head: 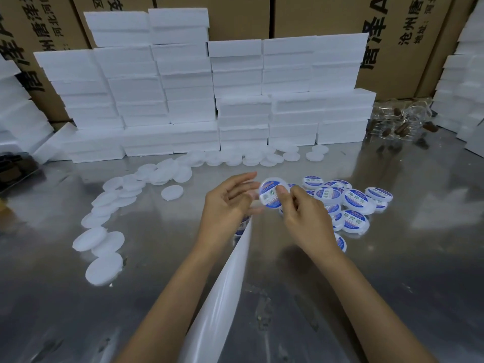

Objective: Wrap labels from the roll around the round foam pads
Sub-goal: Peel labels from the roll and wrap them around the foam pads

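Shiny metal table (392, 271); white foam blocks (188, 95) stacked along rear; printed cardboard cartons (408, 35) behind.

Both forearms forward, left hand (227, 203) loose-fingered, right hand (303, 208) (thumb-and-finger grip) pinching.

My right hand (303, 213) pinches a labelled foam pad (272, 193); left hand (227, 203) open beside it, backing strip (222, 284) trailing below.

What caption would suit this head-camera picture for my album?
Right hand pinches a labelled foam pad beside the open left hand, between plain pads and finished ones.
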Tool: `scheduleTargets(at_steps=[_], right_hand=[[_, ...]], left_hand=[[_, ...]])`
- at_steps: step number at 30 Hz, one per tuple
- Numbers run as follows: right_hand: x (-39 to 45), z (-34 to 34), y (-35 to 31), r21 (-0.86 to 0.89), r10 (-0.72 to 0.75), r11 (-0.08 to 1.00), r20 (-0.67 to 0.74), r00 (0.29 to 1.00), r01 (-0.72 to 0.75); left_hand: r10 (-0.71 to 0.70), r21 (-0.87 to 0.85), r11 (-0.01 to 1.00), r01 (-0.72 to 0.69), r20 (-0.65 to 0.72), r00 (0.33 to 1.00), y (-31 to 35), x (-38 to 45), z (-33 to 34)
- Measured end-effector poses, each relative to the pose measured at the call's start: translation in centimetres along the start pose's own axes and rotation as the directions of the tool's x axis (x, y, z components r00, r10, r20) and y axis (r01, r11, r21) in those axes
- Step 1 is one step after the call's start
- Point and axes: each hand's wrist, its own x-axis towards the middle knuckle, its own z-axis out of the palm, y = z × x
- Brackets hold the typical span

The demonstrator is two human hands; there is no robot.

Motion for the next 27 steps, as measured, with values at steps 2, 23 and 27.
scheduleTargets(at_steps=[2, 23, 27], right_hand=[[1.0, -0.9, 1.3, -0.071, 0.122, 0.99, -0.031, 0.992, -0.124], [-1.3, 1.4, -0.8, -0.309, -0.175, 0.937, -0.017, 0.984, 0.161], [-1.1, 2.7, -0.3, -0.306, -0.187, 0.93, 0.08, 0.979, 0.203]], left_hand=[[0.045, 0.013, 0.999, -0.044, -0.063, 0.997, 0.0, 0.4, -0.4], [0.093, 0.538, 0.77, 0.343, -0.626, 0.774, -4.6, 6.8, -10.4], [-0.041, 0.756, 0.508, 0.413, -0.458, 0.888, -5.0, 9.7, -14.1]])
